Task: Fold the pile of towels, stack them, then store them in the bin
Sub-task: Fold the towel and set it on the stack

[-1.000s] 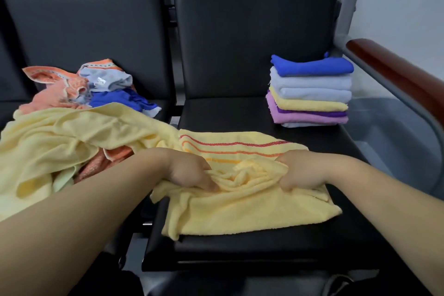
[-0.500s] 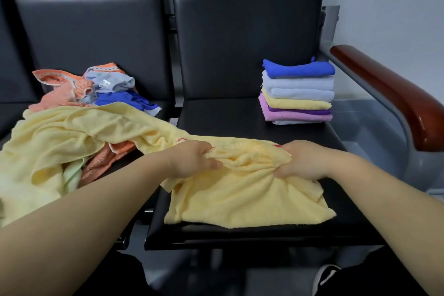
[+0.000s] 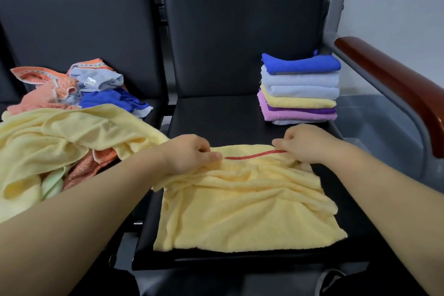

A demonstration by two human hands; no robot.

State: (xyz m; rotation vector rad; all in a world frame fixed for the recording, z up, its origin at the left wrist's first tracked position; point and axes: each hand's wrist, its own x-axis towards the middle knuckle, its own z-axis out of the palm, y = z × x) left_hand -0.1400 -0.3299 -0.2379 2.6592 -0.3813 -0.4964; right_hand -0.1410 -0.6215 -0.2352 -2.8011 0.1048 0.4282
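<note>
Both hands pinching yellow towel (image 3: 245, 209) far edge w/ red stripe, left hand (image 3: 189, 154) & right hand (image 3: 304, 143) fingers closed on it, towel across seat (image 3: 216, 115) front, folded stack (image 3: 299, 89) at back-right corner, unfolded pile (image 3: 72, 94) on left seat.

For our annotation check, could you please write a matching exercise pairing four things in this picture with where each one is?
Things:
1. yellow towel with red stripe
2. royal blue folded towel
3. orange patterned towel
4. pink folded towel

Places:
A. near the bottom of the folded stack
B. in the unfolded pile on the left seat
C. held at its far edge by the left hand and right hand
D. on top of the folded stack

Pairs: 1-C, 2-D, 3-B, 4-A
</note>
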